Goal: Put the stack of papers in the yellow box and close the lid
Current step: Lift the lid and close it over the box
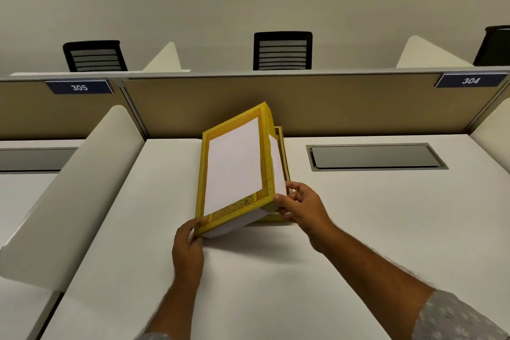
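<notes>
On the white desk (358, 229), both my forearms reach forward. Left hand (187, 248) curled, fingers closed on the near left corner of the lid (205, 174). Right hand (300, 207) bent at the wrist, thumb and fingers pinching the lid's near right corner. Lid: flat yellow card rectangle, speckled border, pale smooth panel at centre, tilted up on its left side. Stack of papers (237, 222) shows as a white edge beneath the raised lid, between my two hands. Yellow box (283, 146) sits under it, just before the tan partition (358, 107). Grey patterned sleeve (452, 317) on right arm.
</notes>
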Demonstrator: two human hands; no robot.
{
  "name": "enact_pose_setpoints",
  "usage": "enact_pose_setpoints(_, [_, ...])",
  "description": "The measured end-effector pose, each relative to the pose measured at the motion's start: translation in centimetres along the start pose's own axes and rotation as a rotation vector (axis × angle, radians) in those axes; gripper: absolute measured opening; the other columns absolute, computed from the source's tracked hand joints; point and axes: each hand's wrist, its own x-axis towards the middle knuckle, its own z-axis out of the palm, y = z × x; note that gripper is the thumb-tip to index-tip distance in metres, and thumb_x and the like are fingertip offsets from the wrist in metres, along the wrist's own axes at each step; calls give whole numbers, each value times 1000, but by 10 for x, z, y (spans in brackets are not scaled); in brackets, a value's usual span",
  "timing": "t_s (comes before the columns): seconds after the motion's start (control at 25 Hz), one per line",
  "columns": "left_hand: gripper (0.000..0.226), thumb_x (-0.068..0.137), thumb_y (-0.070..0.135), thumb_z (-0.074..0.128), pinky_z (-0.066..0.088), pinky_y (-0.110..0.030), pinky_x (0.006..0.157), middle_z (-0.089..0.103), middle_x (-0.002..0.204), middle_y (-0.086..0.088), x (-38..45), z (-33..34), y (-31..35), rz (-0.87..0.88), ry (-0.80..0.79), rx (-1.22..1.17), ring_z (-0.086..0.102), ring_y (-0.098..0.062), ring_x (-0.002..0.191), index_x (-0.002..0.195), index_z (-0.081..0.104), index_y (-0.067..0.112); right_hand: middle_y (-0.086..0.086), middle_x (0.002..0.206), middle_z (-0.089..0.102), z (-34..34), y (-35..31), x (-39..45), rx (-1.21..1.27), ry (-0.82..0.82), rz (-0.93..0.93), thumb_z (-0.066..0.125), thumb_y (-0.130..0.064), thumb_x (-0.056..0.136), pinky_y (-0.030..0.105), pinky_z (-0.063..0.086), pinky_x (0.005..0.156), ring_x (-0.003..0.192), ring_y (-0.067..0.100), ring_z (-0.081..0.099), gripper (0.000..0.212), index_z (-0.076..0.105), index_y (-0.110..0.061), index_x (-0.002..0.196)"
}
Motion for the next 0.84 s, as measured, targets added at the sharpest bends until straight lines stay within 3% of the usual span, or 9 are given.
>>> enact_pose_setpoints(0.08, [34,102,4,61,51,-47,111,69,132,-7,1,11,3,-167,50,-183,63,-29,127,131,70,19,21,104,71,-18,15,4,-55,50,45,82,-30,90,41,66,82,92,27,77,54,58,-20,137])
enact_pose_setpoints(0.2, [36,104,19,64,52,-38,105,70,133,-4,1,23,5,-177,22,-173,64,-27,125,140,65,20,16,110,70,-39,40,8,-154,92,152,71,-31,98,40,64,82,98,29,73,48,53,-20,141])
enact_pose_setpoints(0.32, [43,102,15,67,54,-41,106,69,135,-4,6,27,4,-161,24,-81,65,-27,124,144,62,21,14,114,68,-44,64,15,-261,73,256,61,-27,104,40,61,86,98,27,71,45,49,-19,146])
enact_pose_setpoints(0.44, [45,104,17,64,55,-47,107,68,138,-6,13,28,2,-134,-9,7,64,-30,126,148,58,22,17,116,69,-40,76,22,-329,63,307,56,-22,106,37,58,79,94,26,68,44,46,-20,149])
enact_pose_setpoints(0.6, [46,105,18,62,52,-49,110,65,144,-9,37,29,3,-83,-60,103,61,-30,130,151,55,18,14,130,67,-32,79,35,-446,74,252,52,-24,109,43,57,95,115,31,66,37,53,-17,145])
enact_pose_setpoints(0.84, [42,100,11,68,56,-39,97,67,130,-5,72,37,13,-70,-96,119,65,-30,121,140,57,19,13,127,71,-28,75,66,-647,74,182,55,-17,106,23,50,73,100,21,65,40,55,-12,145])
